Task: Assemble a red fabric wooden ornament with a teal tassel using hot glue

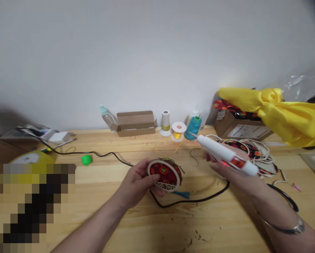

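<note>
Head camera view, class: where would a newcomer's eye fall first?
Probably on the shiny yellow cloth, draped over a brown cardboard box at the right. Next comes the white glue gun in the right hand, then the round red patterned ornament with a pale rim, in the left hand near the middle.

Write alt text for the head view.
A person's left hand holds a round, white-rimmed red ornament, while the right hand holds a white glue gun above a wooden table. Thread spools and a small open cardboard box stand behind.
</note>
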The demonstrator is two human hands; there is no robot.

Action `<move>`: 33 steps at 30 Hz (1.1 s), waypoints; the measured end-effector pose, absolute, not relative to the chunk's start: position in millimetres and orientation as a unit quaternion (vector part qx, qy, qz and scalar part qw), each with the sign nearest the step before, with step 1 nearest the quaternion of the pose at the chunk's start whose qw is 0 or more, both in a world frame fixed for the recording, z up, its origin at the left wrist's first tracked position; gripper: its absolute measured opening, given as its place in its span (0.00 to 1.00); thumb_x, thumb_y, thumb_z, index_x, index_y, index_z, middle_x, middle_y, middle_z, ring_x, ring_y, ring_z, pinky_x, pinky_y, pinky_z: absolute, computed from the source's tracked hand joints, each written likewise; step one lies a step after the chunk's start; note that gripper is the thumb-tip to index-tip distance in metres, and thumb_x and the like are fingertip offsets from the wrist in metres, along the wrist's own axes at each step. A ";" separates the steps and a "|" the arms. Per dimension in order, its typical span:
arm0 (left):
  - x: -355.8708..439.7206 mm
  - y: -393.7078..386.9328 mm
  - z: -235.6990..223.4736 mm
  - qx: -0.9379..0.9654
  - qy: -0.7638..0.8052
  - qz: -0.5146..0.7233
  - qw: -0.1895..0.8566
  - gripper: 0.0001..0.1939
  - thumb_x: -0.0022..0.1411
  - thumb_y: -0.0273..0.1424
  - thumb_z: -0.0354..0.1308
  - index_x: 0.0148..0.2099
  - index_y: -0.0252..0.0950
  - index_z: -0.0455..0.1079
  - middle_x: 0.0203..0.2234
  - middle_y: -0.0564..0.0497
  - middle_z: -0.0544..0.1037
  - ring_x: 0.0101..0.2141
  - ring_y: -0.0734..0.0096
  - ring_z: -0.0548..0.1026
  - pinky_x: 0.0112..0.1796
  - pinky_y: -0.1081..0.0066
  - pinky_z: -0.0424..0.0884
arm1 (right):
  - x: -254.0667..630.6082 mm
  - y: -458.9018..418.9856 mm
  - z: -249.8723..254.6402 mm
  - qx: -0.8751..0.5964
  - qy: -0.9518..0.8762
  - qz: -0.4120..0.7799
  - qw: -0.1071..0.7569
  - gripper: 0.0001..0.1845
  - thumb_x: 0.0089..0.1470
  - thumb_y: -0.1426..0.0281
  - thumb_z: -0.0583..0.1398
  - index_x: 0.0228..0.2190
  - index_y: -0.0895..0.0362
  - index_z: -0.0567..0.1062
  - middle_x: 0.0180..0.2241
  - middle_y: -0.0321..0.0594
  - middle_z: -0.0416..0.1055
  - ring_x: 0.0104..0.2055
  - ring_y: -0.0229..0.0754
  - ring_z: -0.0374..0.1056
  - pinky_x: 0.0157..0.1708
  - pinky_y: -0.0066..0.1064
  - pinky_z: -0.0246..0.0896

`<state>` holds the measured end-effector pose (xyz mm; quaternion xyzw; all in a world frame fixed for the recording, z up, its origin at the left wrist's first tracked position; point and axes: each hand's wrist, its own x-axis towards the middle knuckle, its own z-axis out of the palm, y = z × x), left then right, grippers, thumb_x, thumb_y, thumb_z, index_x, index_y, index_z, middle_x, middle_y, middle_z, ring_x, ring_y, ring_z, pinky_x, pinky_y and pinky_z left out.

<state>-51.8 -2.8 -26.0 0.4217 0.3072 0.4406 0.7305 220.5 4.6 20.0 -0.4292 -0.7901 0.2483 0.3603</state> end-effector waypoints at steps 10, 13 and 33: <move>-55.7 4.2 -22.7 0.392 0.357 0.502 0.683 0.16 0.53 0.26 0.64 0.46 0.36 0.69 0.34 0.49 0.79 0.29 0.68 0.78 0.21 0.77 0.76 | 191.3 -1.9 -4.1 -0.551 -0.816 0.162 0.069 0.11 0.45 0.73 0.56 0.34 0.56 0.65 0.35 0.42 0.67 0.35 0.45 0.66 0.29 0.32 0.53; -52.4 3.2 -25.8 0.396 0.376 0.492 0.678 0.18 0.53 0.27 0.64 0.47 0.36 0.69 0.37 0.47 0.79 0.32 0.65 0.78 0.23 0.75 0.77 | 186.7 -0.3 -13.1 -0.561 -0.813 0.145 0.057 0.12 0.44 0.74 0.55 0.35 0.58 0.67 0.37 0.45 0.67 0.38 0.48 0.66 0.34 0.35 0.56; -46.6 -7.5 -26.4 0.471 0.339 0.460 0.672 0.17 0.56 0.28 0.61 0.49 0.38 0.69 0.38 0.48 0.79 0.36 0.62 0.78 0.26 0.71 0.78 | 167.5 26.1 55.7 -0.369 -0.823 0.391 0.181 0.16 0.60 0.67 0.53 0.49 0.52 0.71 0.46 0.40 0.74 0.46 0.41 0.69 0.45 0.35 0.65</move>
